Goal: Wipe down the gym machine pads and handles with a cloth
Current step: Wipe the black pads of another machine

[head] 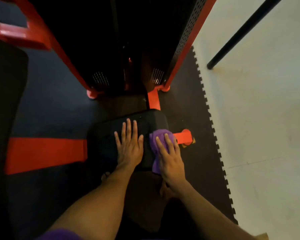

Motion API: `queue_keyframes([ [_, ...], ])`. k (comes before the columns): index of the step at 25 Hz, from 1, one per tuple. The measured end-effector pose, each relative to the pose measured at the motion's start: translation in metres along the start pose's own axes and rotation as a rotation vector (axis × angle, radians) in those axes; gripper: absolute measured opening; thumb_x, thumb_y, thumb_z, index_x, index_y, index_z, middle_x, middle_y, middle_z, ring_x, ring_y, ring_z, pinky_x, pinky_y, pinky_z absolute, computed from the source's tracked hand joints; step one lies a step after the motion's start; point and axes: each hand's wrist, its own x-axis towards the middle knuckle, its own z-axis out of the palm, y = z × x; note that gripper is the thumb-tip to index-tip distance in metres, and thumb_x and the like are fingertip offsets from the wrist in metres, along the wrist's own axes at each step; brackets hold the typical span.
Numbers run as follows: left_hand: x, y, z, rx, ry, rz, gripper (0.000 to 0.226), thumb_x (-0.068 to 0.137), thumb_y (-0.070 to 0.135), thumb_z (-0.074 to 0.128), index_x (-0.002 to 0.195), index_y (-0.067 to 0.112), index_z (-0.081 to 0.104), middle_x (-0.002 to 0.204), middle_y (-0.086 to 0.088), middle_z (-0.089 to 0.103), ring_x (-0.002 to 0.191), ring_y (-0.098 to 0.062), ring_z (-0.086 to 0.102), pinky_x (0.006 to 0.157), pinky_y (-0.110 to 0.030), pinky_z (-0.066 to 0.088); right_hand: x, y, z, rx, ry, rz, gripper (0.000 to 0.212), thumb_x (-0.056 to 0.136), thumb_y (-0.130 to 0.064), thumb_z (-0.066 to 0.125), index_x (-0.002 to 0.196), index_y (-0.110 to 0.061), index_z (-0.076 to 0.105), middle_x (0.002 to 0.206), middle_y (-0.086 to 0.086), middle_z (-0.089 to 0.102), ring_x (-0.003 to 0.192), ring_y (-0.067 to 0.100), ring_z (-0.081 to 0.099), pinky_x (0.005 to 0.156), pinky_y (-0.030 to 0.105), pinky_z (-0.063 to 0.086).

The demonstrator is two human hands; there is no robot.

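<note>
The left hand (pixel 130 147) lay flat on the black padded vinyl seat (pixel 109 135), fingers straight and slightly spread. Just beside it, the right hand (pixel 170 159) pressed a crumpled purple microfibre cloth (pixel 158 135) against the seat's right edge, fingers extended over it. Beyond those fingertips stood a red steel frame foot (pixel 184 136).

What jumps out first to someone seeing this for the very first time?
The purple cloth stands out first, pressed under the right hand on the right side of the black seat pad. Next, the left hand lies flat on the pad beside it. Bright red frame bars surround them.
</note>
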Motion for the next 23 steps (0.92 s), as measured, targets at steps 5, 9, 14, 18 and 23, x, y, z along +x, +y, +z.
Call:
queue_keyframes([
  [5,-0.001,-0.008,0.022,0.081,0.134,0.030,0.067,0.104,0.042,0.025,0.165,0.021,0.011,0.173,0.000,0.001,0.160,-0.016,-0.002,0.128,-0.053,0.000,0.076,0.024,0.014,0.018,0.060,-0.079,0.051,0.101,-0.020,0.051,0.151,-0.016,0.044,0.158,0.017,0.034,0.144,0.038,0.032,0.116,0.054,0.033],
  [9,-0.001,-0.007,0.023,0.083,0.159,0.021,0.066,0.104,0.043,0.023,0.165,0.021,0.011,0.173,0.000,0.003,0.160,-0.016,0.000,0.128,-0.055,0.004,0.138,0.026,0.004,0.094,0.025,-0.018,0.050,0.101,-0.028,0.051,0.151,-0.023,0.045,0.156,0.013,0.039,0.135,0.036,0.042,0.109,0.050,0.042],
  [14,-0.003,-0.007,0.022,0.071,0.167,0.016,0.067,0.103,0.044,0.024,0.165,0.020,0.012,0.173,-0.003,0.006,0.160,-0.019,0.003,0.127,-0.057,0.005,0.018,0.039,0.001,0.144,-0.068,-0.044,0.056,0.098,-0.030,0.046,0.153,-0.023,0.042,0.165,0.004,0.023,0.150,0.032,0.024,0.110,0.057,0.041],
  [18,-0.003,-0.008,0.023,0.064,0.179,0.011,0.068,0.103,0.044,0.024,0.165,0.020,0.013,0.173,-0.003,0.006,0.160,-0.018,0.002,0.128,-0.054,0.003,-0.009,0.044,0.005,0.193,-0.129,-0.060,0.058,0.097,-0.020,0.046,0.154,-0.025,0.038,0.165,0.004,0.021,0.152,0.034,0.020,0.113,0.058,0.037],
  [23,-0.003,-0.008,0.024,0.066,0.182,0.008,0.067,0.104,0.043,0.024,0.165,0.022,0.009,0.174,-0.002,0.004,0.160,-0.017,0.000,0.128,-0.054,0.002,0.156,0.035,-0.003,0.196,-0.042,-0.034,0.050,0.100,-0.016,0.053,0.150,-0.020,0.047,0.155,0.009,0.042,0.138,0.031,0.044,0.111,0.043,0.042],
])
